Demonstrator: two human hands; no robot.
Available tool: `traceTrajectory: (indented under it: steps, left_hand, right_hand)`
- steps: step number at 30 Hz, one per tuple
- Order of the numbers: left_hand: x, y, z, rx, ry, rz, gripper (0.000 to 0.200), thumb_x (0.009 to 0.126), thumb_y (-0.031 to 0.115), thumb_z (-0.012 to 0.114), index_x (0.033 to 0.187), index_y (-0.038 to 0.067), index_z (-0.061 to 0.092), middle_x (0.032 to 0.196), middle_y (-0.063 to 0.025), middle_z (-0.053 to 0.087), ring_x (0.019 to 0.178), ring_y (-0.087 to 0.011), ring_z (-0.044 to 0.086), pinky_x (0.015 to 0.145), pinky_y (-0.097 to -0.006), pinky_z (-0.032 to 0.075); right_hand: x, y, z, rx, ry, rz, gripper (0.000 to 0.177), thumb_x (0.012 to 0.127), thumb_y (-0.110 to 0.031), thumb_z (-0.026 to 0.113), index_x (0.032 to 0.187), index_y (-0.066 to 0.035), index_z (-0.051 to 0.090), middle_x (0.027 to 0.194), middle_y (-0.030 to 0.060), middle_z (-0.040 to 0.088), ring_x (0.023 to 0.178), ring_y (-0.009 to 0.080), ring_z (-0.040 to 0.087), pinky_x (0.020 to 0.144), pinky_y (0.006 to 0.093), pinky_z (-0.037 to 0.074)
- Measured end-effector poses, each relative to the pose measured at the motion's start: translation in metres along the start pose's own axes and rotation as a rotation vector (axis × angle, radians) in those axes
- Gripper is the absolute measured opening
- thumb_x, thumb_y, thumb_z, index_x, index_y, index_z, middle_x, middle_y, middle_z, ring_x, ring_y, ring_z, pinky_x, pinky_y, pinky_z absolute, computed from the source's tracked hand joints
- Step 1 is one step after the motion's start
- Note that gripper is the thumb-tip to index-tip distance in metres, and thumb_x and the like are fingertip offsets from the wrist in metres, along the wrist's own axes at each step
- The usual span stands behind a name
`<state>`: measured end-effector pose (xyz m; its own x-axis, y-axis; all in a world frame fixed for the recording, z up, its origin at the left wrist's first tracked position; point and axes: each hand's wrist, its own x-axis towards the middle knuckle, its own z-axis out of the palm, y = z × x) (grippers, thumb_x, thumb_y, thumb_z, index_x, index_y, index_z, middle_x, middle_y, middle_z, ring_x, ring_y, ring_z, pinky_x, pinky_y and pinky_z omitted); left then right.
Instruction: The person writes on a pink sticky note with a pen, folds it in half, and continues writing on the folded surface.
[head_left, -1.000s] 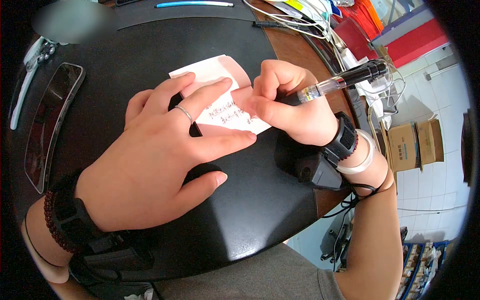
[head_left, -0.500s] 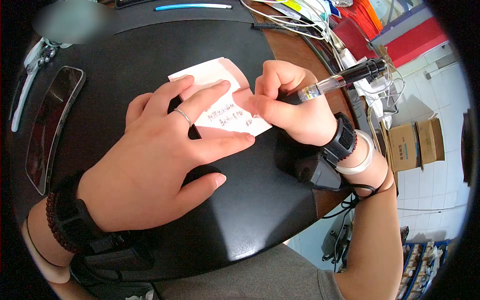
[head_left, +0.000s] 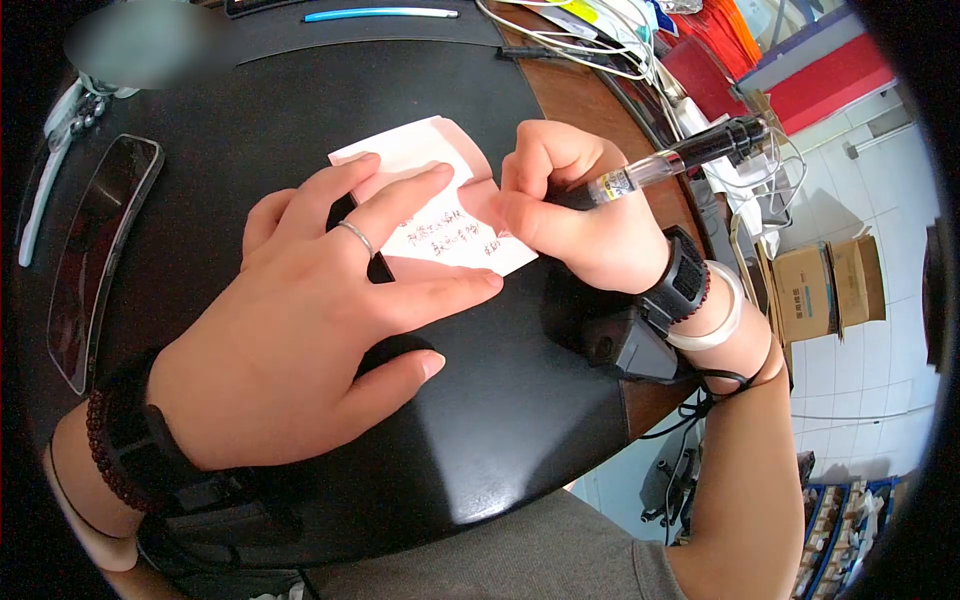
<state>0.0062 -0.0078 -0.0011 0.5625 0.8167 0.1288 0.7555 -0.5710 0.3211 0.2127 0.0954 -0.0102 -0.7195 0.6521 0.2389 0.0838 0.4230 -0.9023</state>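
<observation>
A small pale pink note pad (head_left: 425,235) lies on the black desk mat, with several lines of dark handwriting on its top sheet. My left hand (head_left: 320,290) rests across it, fingers spread, the fingertips pressing on the paper. A ring sits on one finger. In my right hand (head_left: 590,205) a pen (head_left: 650,170) is pinched, its clear barrel and black end pointing up and right. The pen's tip is hidden behind my fingers, at the right side of the sheet.
A dark phone (head_left: 105,255) lies at the left beside a white cable or strap (head_left: 55,190). A blue pen (head_left: 380,15) lies at the far edge. White cables (head_left: 610,50) and papers crowd the back right; cardboard boxes (head_left: 825,290) stand beyond the desk.
The whole scene shifts slightly left in the view. Both hands keep their places on the pad and pen; any writing movement is too small to make out.
</observation>
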Motion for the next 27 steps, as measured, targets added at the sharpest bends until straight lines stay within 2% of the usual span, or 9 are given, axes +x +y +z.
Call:
traceTrajectory:
  steps: [22, 24, 27]
  left_hand:
    - [-0.0005, -0.0004, 0.0001, 0.006, 0.016, 0.010, 0.047, 0.072, 0.023, 0.062, 0.119, 0.025, 0.058, 0.143, -0.0187, 0.026, 0.128, -0.0448, 0.021, 0.101, -0.0557, 0.019]
    - [-0.0006, -0.0002, 0.0006, 0.009, 0.019, 0.011, 0.047, 0.072, 0.023, 0.062, 0.119, 0.026, 0.058, 0.142, -0.0186, 0.026, 0.128, -0.0448, 0.021, 0.101, -0.0557, 0.019]
    - [-0.0008, -0.0006, 0.0012, 0.011, 0.021, 0.011, 0.047, 0.072, 0.023, 0.062, 0.119, 0.026, 0.058, 0.142, -0.0183, 0.027, 0.128, -0.0447, 0.021, 0.101, -0.0558, 0.019]
  right_hand:
    - [-0.0009, -0.0035, -0.0006, -0.060, -0.031, 0.034, 0.032, 0.080, -0.001, 0.060, 0.062, -0.006, 0.034, 0.059, -0.0050, 0.037, 0.061, 0.0014, 0.037, 0.055, 0.0198, 0.035]
    - [0.0001, -0.0024, 0.0010, 0.075, 0.007, 0.039, 0.032, 0.080, -0.001, 0.060, 0.062, -0.006, 0.034, 0.059, -0.0051, 0.036, 0.060, 0.0018, 0.036, 0.053, 0.0203, 0.034]
    - [-0.0004, -0.0010, 0.0003, 0.019, -0.003, 0.017, 0.032, 0.080, -0.001, 0.061, 0.062, -0.006, 0.034, 0.059, -0.0052, 0.036, 0.060, 0.0020, 0.035, 0.052, 0.0205, 0.032]
